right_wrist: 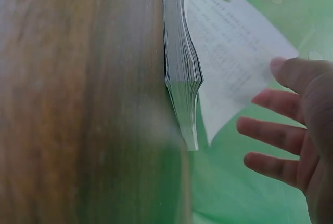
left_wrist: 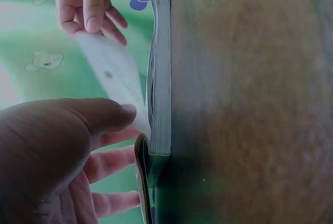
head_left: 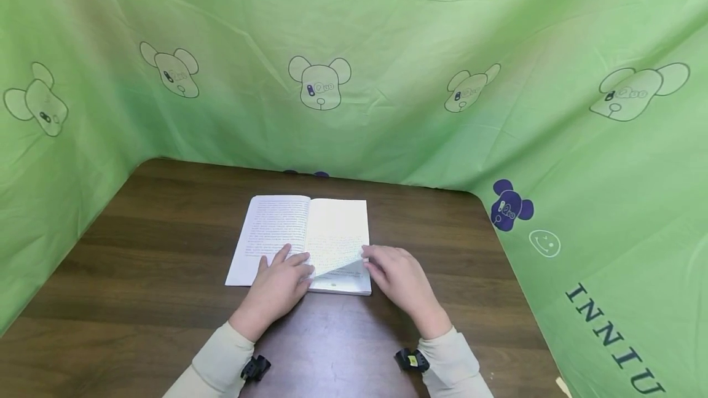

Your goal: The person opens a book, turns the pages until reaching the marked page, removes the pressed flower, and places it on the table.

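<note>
An open book (head_left: 276, 220) lies on the table, its left page covered in printed lines. My right hand (head_left: 402, 275) pinches the corner of a page (head_left: 338, 244) between thumb and forefinger at the book's right side. That page (right_wrist: 229, 47) is lifted off the thick stack below it and bends upward in the right wrist view. The other right fingers are spread apart. My left hand (head_left: 279, 287) rests on the lower part of the book near the spine, fingers spread and fairly straight. In the left wrist view the left thumb (left_wrist: 112, 115) lies near the base of the raised page.
The dark wooden table (head_left: 138, 250) reaches out on all sides of the book. A green curtain (head_left: 387, 29) printed with bear heads hangs behind the table and along both its sides. A small pale object (head_left: 563, 387) shows at the lower right edge.
</note>
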A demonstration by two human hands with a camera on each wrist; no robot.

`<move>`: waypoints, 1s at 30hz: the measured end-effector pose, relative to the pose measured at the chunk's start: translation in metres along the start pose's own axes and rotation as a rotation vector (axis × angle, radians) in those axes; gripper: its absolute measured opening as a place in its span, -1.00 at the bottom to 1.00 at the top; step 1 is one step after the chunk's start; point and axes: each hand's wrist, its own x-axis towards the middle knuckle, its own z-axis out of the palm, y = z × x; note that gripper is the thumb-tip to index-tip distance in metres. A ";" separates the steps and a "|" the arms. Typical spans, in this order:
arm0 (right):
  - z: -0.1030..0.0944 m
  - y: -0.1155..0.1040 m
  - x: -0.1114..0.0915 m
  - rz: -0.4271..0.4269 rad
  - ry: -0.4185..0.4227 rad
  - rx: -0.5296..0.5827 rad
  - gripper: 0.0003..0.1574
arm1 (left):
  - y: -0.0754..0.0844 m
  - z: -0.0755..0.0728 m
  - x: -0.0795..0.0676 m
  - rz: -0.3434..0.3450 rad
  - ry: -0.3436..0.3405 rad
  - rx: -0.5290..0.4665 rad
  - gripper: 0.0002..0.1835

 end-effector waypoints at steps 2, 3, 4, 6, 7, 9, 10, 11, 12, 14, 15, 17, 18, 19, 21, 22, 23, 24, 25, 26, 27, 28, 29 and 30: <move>-0.001 0.001 0.000 0.040 -0.002 -0.002 -0.67 | 0.001 0.000 0.001 -0.006 0.004 0.003 -0.74; -0.001 0.001 0.000 0.060 -0.004 -0.001 -0.64 | 0.001 0.000 0.001 -0.011 0.003 0.006 -0.72; -0.002 0.001 0.000 0.077 -0.008 0.001 -0.62 | 0.001 0.000 0.001 -0.016 0.004 0.011 -0.69; -0.002 0.000 0.000 0.104 -0.017 0.009 -0.60 | 0.002 -0.001 0.002 -0.022 0.005 0.027 -0.62; -0.002 0.000 0.000 0.115 -0.025 0.015 -0.60 | 0.002 -0.001 0.002 -0.020 0.007 0.040 -0.59; -0.002 0.000 0.001 0.123 -0.044 0.027 -0.60 | 0.002 -0.002 0.003 -0.012 0.021 0.068 -0.53; -0.002 -0.001 0.001 0.125 -0.058 0.032 -0.59 | 0.001 -0.003 0.003 -0.006 0.032 0.082 -0.50; -0.002 -0.001 0.001 0.123 -0.073 0.036 -0.59 | 0.000 -0.004 0.003 0.003 0.043 0.100 -0.46; -0.001 -0.001 0.002 0.120 -0.088 0.041 -0.59 | 0.000 -0.004 0.004 0.014 0.058 0.113 -0.41; 0.001 -0.001 0.002 0.114 -0.124 0.050 -0.60 | -0.002 -0.005 0.006 0.036 0.098 0.139 -0.26; 0.002 -0.001 0.002 0.109 -0.141 0.056 -0.60 | -0.004 -0.006 0.007 0.048 0.117 0.154 -0.17; 0.003 -0.001 0.002 0.099 -0.169 0.066 -0.59 | -0.006 -0.007 0.009 0.079 0.158 0.187 0.00; 0.004 -0.001 0.002 0.095 -0.182 0.074 -0.58 | -0.007 -0.007 0.010 0.098 0.179 0.202 0.07; 0.004 -0.001 0.002 0.092 -0.196 0.080 -0.57 | -0.008 -0.008 0.010 0.118 0.197 0.225 0.12; 0.005 -0.001 0.002 0.085 -0.221 0.096 -0.54 | -0.010 -0.010 0.011 0.160 0.227 0.263 0.19; 0.005 -0.002 0.002 0.082 -0.236 0.100 -0.52 | -0.011 -0.011 0.011 0.184 0.244 0.286 0.20; 0.004 -0.002 0.002 0.080 -0.252 0.105 -0.51 | -0.012 -0.012 0.012 0.208 0.259 0.312 0.21; 0.004 -0.002 0.002 0.079 -0.266 0.111 -0.49 | -0.013 -0.012 0.012 0.230 0.269 0.339 0.21; 0.004 -0.003 0.002 0.079 -0.280 0.115 -0.48 | -0.014 -0.013 0.013 0.251 0.278 0.369 0.22; 0.003 -0.003 0.003 0.079 -0.294 0.116 -0.47 | -0.015 -0.014 0.014 0.272 0.286 0.395 0.22; 0.003 -0.003 0.003 0.081 -0.309 0.116 -0.46 | -0.016 -0.015 0.014 0.291 0.292 0.419 0.23; 0.003 -0.004 0.003 0.084 -0.322 0.116 -0.46 | -0.017 -0.016 0.015 0.310 0.298 0.441 0.23; 0.002 -0.004 0.004 0.087 -0.336 0.117 -0.46 | -0.018 -0.017 0.016 0.326 0.296 0.461 0.21; 0.002 -0.004 0.004 0.090 -0.348 0.116 -0.46 | -0.019 -0.019 0.016 0.342 0.291 0.474 0.19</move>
